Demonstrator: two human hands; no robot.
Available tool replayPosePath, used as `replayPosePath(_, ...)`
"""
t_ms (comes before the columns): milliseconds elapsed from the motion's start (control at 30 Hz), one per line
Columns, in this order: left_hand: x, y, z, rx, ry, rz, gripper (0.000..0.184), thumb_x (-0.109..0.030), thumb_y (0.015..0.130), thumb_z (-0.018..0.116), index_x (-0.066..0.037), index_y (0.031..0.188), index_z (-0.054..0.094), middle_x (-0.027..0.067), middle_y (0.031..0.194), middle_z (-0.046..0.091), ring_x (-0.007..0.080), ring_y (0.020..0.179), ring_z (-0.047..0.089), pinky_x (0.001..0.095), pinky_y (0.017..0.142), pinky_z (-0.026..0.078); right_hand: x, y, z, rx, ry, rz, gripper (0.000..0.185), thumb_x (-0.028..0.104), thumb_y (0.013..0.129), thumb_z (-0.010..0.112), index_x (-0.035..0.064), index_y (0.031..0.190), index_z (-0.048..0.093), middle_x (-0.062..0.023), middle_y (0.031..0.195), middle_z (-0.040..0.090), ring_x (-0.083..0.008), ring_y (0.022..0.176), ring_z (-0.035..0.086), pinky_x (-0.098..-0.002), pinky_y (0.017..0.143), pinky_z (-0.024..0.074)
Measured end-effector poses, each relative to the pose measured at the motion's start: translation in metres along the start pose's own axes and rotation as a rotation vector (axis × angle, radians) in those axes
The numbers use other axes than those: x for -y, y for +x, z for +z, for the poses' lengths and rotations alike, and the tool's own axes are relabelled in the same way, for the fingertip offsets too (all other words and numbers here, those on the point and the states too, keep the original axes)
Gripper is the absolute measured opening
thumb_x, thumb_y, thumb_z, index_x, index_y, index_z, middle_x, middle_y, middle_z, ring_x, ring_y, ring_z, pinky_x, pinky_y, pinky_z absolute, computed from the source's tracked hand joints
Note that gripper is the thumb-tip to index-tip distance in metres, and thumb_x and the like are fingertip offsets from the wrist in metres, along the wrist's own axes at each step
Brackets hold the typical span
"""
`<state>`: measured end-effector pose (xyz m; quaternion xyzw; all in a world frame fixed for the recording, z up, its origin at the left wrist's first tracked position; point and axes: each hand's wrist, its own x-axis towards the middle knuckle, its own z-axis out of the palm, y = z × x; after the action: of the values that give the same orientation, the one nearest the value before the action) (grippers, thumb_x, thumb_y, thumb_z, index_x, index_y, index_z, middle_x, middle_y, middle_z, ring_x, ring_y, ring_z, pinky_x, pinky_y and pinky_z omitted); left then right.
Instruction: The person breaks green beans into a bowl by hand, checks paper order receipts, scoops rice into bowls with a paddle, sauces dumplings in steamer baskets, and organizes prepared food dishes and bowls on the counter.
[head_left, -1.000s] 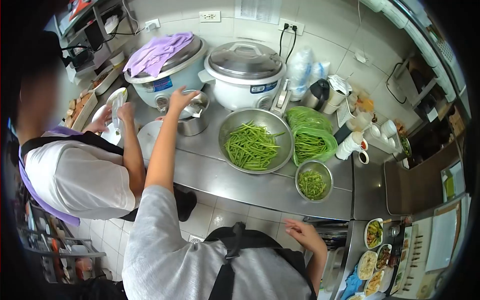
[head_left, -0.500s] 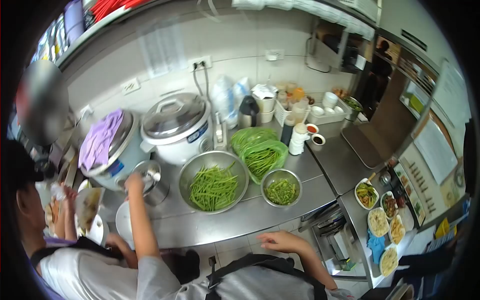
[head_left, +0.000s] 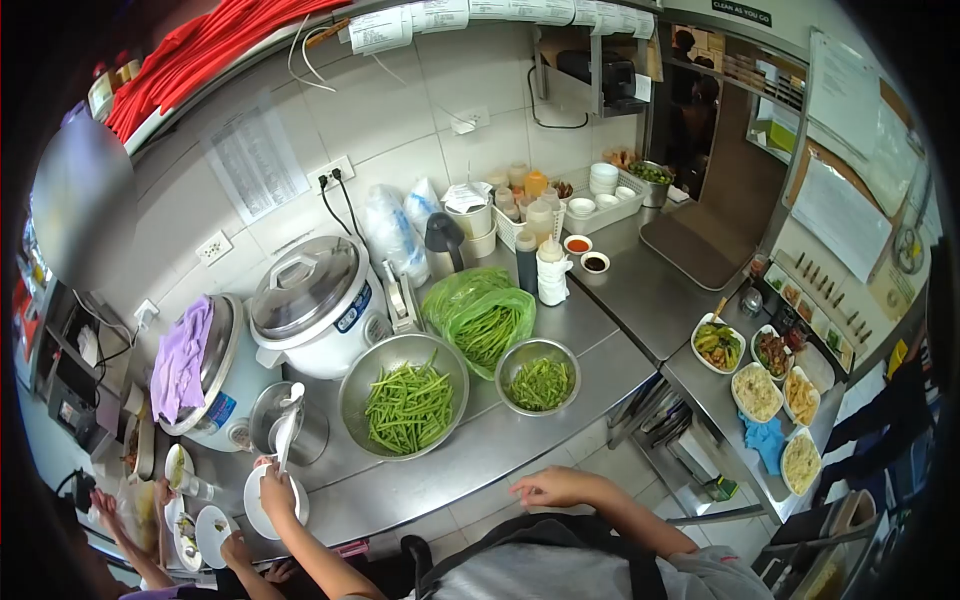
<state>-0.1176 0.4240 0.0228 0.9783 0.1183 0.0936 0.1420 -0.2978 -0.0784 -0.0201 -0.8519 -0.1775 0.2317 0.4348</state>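
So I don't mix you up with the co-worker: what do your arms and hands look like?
The left hand and right hand are bare, with no gloves, cables or markings visible. The right arm is bare up to a short grey sleeve; the left sleeve cannot be made out.

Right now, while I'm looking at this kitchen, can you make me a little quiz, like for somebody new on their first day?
1. Pick one: the person's left hand holds a utensil that is
a) red
b) white
c) blue

2. True or false: the purple cloth is draped over the pale blue cooker.

3. Count: how many small sauce dishes stand beside the wrapped bottle?

Key:
1. b
2. True
3. Two, one with red sauce and one with dark sauce
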Motion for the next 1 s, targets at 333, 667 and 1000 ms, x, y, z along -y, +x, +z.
replayPosePath(333,-0.013,-0.026,-0.05,-0.156,-0.015,-0.003,0.029,-0.012,0.08,0.059,-0.001,0.106,0.066,0.0234,0.096,0.065,0.0371,0.093,0.061,0.0457,0.083,0.046,0.018,0.004,0.002,0.044,-0.023,0.021,0.043,0.033,0.089,0.054,0.0121,0.126,0.053,-0.0121,0.107,0.065,-0.0282,0.096,0.063,-0.0368,0.085,0.0485)
replayPosePath(667,0.055,0.017,0.103,-0.485,-0.073,0.14,0.042,-0.013,0.096,0.041,-0.003,0.137,0.037,0.0269,0.126,0.05,0.0398,0.115,0.051,0.0427,0.093,0.042,0.018,0.007,0.02,0.04,-0.056,0.004,0.042,0.032,0.088,0.055,0.0122,0.125,0.054,-0.0115,0.105,0.066,-0.0285,0.095,0.063,-0.0369,0.084,0.0482)
replayPosePath(1000,0.0,-0.023,0.106,-0.433,-0.28,-0.084,0.039,-0.015,0.098,0.04,0.004,0.131,0.041,0.0282,0.118,0.054,0.0388,0.102,0.056,0.041,0.087,0.043,0.017,0.004,0.037,0.031,-0.016,-0.01,0.039,0.03,0.088,0.056,0.0111,0.122,0.056,-0.0109,0.1,0.066,-0.0272,0.093,0.063,-0.0364,0.083,0.0487)
